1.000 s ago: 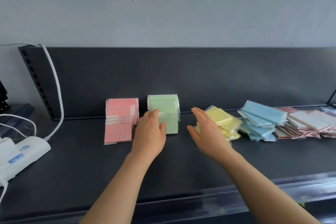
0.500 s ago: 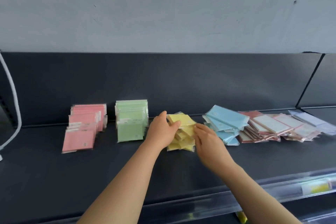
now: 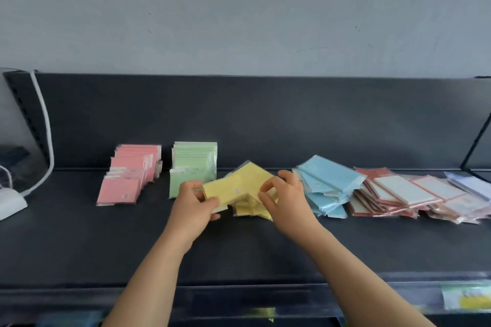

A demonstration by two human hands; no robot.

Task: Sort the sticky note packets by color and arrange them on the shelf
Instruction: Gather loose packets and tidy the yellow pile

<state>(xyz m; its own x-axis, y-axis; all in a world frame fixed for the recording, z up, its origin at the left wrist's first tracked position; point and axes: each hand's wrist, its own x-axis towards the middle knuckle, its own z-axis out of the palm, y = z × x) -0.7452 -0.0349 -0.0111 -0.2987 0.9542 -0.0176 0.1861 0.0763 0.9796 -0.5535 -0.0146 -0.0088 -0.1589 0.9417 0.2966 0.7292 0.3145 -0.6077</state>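
Both hands have closed in on the yellow packets (image 3: 239, 188) since a moment ago, and the top ones now sit askew. Left hand (image 3: 195, 203) grips a yellow wad by its near edge. Right hand (image 3: 285, 198) pinches another corner, though how many it holds is hard to tell. Pink packets (image 3: 127, 178) and green packets (image 3: 194, 164) stand in neat rows at nine o'clock of the yellow heap on the shelf (image 3: 79, 247). Blue packets (image 3: 329, 180) and red-edged packets (image 3: 398, 194) at three o'clock lie loose. Two colours done, I'd say, with yellow under way in glossy, slippery-looking sleeves.
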